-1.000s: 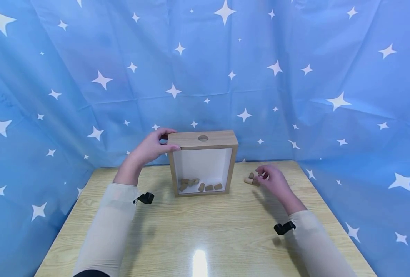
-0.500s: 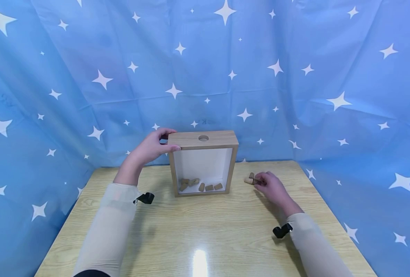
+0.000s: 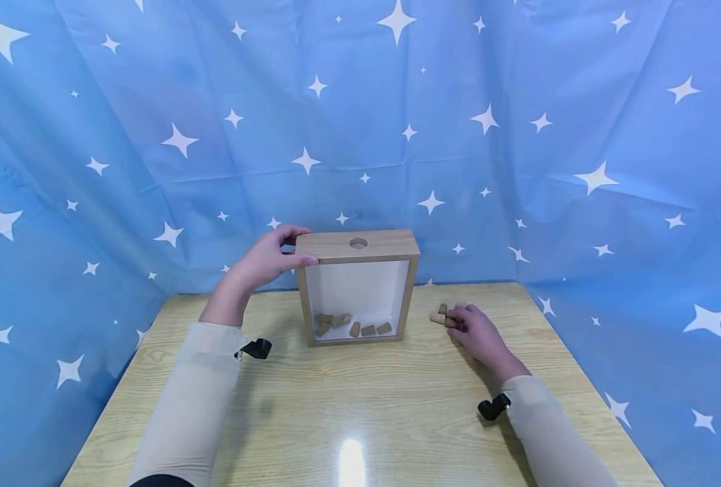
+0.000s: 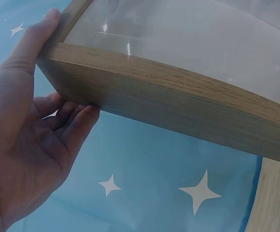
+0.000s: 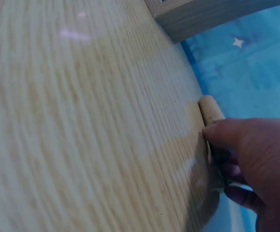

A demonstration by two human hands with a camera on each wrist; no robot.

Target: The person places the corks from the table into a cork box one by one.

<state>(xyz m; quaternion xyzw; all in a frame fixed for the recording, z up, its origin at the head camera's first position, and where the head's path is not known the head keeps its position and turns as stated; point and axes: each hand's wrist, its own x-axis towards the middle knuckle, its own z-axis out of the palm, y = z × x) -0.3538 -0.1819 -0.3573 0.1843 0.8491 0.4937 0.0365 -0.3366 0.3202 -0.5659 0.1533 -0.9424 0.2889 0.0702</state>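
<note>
A wooden box (image 3: pixel 356 249) with a clear front and a round hole in its top stands upright on the table. My left hand (image 3: pixel 269 257) grips its upper left corner, thumb at the front edge and fingers behind. The left wrist view shows that hand (image 4: pixel 38 130) against the box's wooden side (image 4: pixel 169 104). Several corks (image 3: pixel 368 330) lie inside along the bottom. To the right of the box, my right hand (image 3: pixel 479 335) pinches a cork at its fingertips, largely hidden by them. Beside it lie a pale cork (image 3: pixel 437 318) and a darker cork (image 3: pixel 442 308).
The wooden table (image 3: pixel 336 399) reaches back to a blue curtain (image 3: pixel 360 135) with white stars, which hangs close behind the box and along both sides. Black wrist cameras (image 3: pixel 256 348) are strapped at both sleeves.
My right hand has lowered onto the corks, and its raised fingers have closed around one. The left hand and the box have stayed in place.
</note>
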